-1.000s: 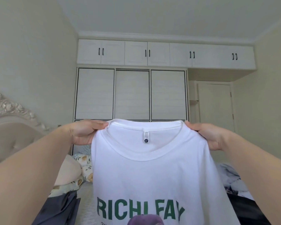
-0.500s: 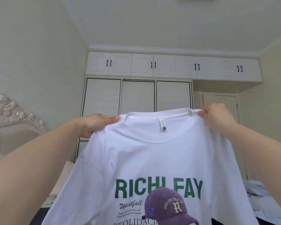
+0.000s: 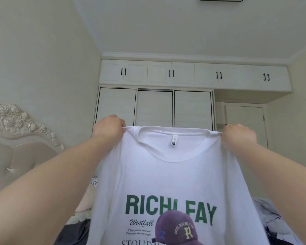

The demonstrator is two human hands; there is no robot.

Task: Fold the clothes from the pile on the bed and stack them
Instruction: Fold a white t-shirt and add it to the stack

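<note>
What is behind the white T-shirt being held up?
Above the T-shirt, wardrobe doors and cupboards show; dark clothes peek out at its lower left. The shirt hides the bed and the rest of the pile.

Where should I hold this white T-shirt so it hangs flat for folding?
By the shoulder seams either side of the collar, from the outer ends. The white T-shirt hangs flat with the left hand and right hand pinching there.
</note>
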